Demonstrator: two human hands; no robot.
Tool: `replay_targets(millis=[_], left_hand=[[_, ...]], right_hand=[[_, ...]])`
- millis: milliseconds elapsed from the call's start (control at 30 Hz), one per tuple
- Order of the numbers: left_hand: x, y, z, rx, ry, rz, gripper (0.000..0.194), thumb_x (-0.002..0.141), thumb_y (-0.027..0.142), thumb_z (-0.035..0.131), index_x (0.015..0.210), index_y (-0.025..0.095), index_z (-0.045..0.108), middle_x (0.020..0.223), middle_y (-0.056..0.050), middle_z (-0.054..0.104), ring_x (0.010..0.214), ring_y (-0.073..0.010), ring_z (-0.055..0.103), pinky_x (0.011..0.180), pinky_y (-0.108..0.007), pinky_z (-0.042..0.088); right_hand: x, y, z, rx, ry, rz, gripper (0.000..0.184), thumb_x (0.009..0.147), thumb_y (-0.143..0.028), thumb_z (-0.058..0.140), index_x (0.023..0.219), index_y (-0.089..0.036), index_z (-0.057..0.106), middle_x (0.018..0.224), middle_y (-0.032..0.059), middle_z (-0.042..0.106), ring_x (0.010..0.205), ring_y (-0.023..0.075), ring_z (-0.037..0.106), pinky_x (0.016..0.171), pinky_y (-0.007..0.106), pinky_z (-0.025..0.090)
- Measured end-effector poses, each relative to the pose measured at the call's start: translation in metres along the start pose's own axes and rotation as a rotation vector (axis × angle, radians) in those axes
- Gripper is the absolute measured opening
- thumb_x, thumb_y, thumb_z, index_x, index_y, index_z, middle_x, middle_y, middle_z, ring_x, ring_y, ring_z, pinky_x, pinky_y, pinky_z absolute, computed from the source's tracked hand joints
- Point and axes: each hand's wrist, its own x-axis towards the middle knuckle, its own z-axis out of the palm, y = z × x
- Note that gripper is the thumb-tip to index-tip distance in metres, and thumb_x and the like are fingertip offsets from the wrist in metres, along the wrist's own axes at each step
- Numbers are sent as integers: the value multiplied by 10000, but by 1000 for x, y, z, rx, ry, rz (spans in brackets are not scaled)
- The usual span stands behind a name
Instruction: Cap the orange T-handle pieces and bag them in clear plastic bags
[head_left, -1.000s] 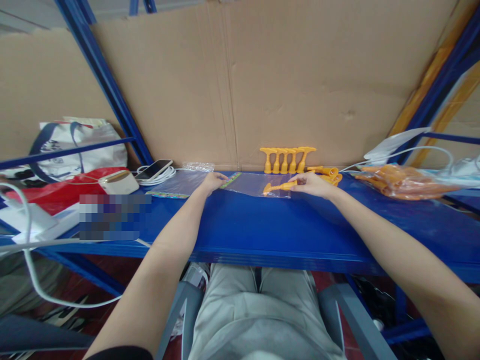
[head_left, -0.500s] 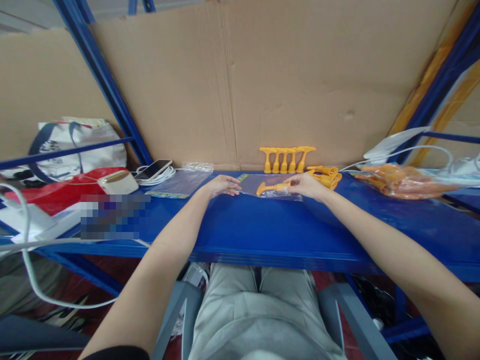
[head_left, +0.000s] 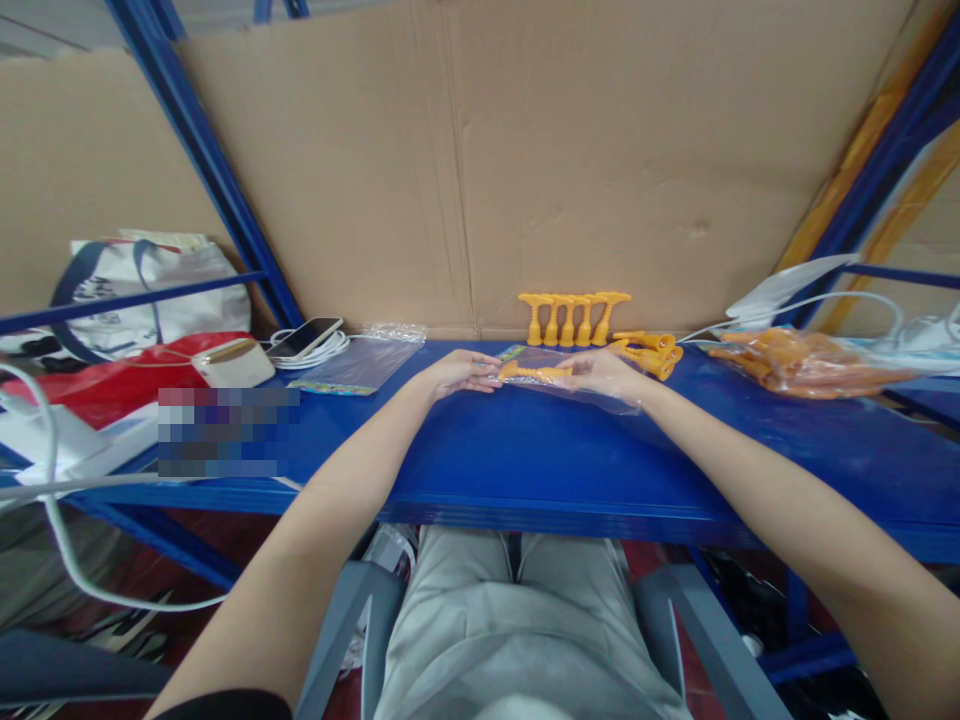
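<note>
My right hand (head_left: 606,372) is closed on the handle end of an orange plastic toy hammer (head_left: 538,374), which lies sideways with its head toward the left. A clear plastic bag (head_left: 574,393) surrounds the hammer, and its loose film reaches over my right fingers to the wrist. At the bag's left end, by the hammer head, my left hand (head_left: 466,372) pinches the bag; its fingertips are partly hidden. Just behind, several similar orange hammers (head_left: 570,318) stand in a row, and more orange pieces (head_left: 651,355) lie in a pile beside my right hand.
Flat clear bags (head_left: 356,368) lie on the blue shelf (head_left: 525,460) to the left, near a phone (head_left: 306,340) and coiled white cable. On the right sits a clear bag of orange pieces (head_left: 795,362). Cardboard (head_left: 360,180) walls the back.
The hammer has shifted left, deeper into the bag, and my right hand has followed slightly. My left hand has moved right to the hammer's head. The bag's film now covers my right fingers.
</note>
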Motion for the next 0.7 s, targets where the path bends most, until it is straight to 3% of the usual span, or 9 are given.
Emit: replay_targets(millis=[233, 500, 700], left_hand=[[-3, 2, 1, -25, 21, 20, 234, 876, 126, 646, 1102, 134, 705, 976, -106, 767, 791, -187, 740, 831, -371, 603], [-8, 5, 7, 28, -22, 0, 428, 879, 126, 636, 1302, 176, 599, 958, -84, 756, 705, -161, 720, 750, -338, 610], [-3, -1, 8, 48, -42, 4, 492, 868, 113, 637, 1350, 176, 561, 959, -89, 748, 668, -156, 708, 744, -345, 608]], right_hand=[[0, -1, 4, 77, -88, 37, 361, 690, -252, 768, 1044, -189, 736, 985, 48, 746, 890, 187, 682, 862, 356, 551], [-1, -2, 6, 155, -144, 45, 376, 664, -223, 782, 1037, -212, 738, 984, 33, 745, 916, 194, 682, 898, 376, 540], [-1, -4, 7, 176, -105, 60, 366, 642, -235, 809, 1003, -219, 751, 984, 37, 747, 968, 211, 679, 925, 378, 531]])
